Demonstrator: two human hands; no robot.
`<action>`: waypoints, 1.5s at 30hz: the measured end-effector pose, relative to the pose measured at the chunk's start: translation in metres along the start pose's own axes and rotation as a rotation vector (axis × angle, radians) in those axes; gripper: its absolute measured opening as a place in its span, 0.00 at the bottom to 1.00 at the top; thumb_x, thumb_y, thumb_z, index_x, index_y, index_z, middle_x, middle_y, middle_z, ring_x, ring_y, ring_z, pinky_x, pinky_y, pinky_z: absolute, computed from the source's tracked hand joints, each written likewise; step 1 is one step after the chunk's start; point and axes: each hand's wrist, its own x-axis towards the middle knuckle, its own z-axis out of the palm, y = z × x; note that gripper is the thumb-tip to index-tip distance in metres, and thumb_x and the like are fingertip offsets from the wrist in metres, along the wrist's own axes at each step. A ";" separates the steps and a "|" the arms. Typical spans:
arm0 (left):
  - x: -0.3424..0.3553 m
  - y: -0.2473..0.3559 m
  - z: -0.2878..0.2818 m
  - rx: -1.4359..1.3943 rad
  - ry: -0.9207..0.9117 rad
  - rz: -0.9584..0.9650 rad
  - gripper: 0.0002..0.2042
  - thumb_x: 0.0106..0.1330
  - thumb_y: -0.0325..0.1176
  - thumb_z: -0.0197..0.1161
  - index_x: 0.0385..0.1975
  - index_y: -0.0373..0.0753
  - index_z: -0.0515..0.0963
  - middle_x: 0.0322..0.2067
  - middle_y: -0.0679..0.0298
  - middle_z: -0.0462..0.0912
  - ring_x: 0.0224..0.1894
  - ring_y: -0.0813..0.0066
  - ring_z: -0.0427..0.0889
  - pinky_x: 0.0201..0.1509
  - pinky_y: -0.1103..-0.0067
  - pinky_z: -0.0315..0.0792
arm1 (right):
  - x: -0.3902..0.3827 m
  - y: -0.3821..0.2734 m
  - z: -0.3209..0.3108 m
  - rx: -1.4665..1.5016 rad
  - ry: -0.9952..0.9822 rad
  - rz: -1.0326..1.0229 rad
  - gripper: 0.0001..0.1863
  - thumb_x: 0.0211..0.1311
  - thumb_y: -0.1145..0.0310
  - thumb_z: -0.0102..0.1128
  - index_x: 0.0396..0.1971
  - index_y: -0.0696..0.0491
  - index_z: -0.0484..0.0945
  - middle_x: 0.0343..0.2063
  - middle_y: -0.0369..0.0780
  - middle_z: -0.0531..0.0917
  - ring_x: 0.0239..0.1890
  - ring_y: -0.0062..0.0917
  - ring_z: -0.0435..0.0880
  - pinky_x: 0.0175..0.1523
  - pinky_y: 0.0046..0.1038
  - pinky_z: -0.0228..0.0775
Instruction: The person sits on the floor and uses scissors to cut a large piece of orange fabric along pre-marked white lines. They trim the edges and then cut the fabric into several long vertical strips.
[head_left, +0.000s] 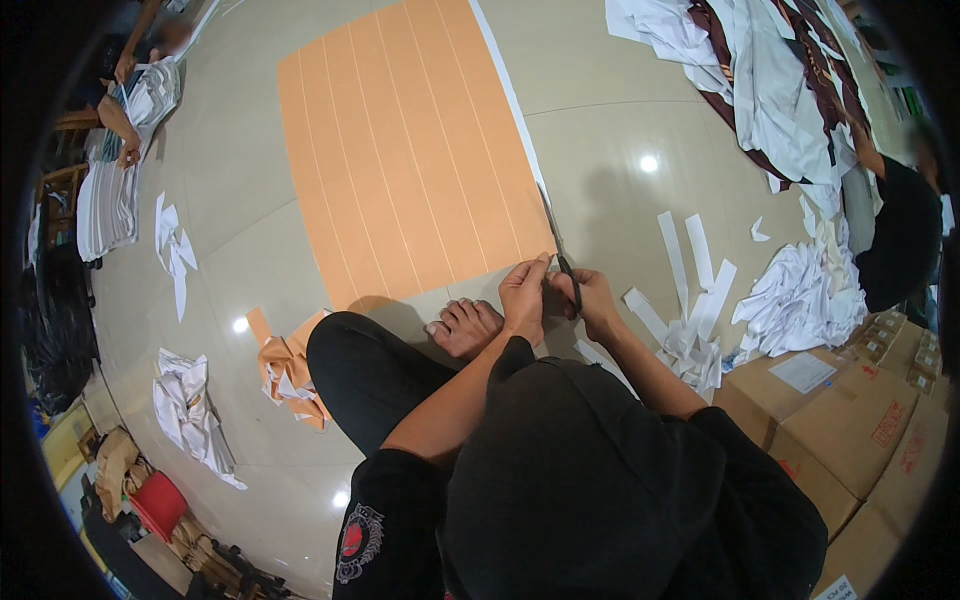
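Observation:
A large orange sheet [410,160], marked with several pale parallel lines, lies on the tiled floor in front of me, a narrow white band along its right side. Black-handled scissors [564,268] are at that side, their blades pointing away from me along the edge by the near right corner. My left hand [522,298] pinches that corner just left of the scissors. My right hand [595,305] is closed on the scissors' handles. My bare foot [465,328] rests just below the sheet, left of my left hand.
White strips [693,338] and crumpled white fabric [790,295] lie rightward, near cardboard boxes [830,420] and a fabric pile [750,90]. Orange scraps [285,365] and white scraps [190,410] lie leftward. A co-worker [895,230] is at far right; another [120,130] handles stacked cloth at upper left.

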 end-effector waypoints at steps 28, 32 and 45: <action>-0.006 0.009 0.003 0.017 0.016 -0.026 0.09 0.68 0.35 0.66 0.35 0.35 0.84 0.25 0.74 0.79 0.26 0.87 0.70 0.31 0.86 0.62 | 0.005 0.010 -0.001 -0.016 0.006 -0.017 0.14 0.58 0.60 0.68 0.24 0.56 0.79 0.15 0.32 0.76 0.13 0.14 0.70 0.16 0.19 0.58; -0.007 0.011 0.003 0.040 0.030 -0.027 0.09 0.67 0.35 0.66 0.36 0.35 0.85 0.24 0.75 0.78 0.25 0.88 0.68 0.29 0.86 0.60 | 0.001 0.005 0.001 -0.057 0.024 -0.008 0.14 0.58 0.61 0.68 0.24 0.57 0.79 0.15 0.32 0.76 0.12 0.15 0.70 0.16 0.20 0.58; -0.013 0.019 0.006 0.070 0.028 -0.053 0.07 0.68 0.39 0.66 0.31 0.44 0.83 0.15 0.81 0.66 0.15 0.91 0.58 0.18 0.86 0.49 | 0.012 -0.003 0.001 -0.012 0.004 -0.049 0.16 0.53 0.57 0.67 0.22 0.55 0.77 0.14 0.33 0.74 0.13 0.18 0.70 0.19 0.23 0.58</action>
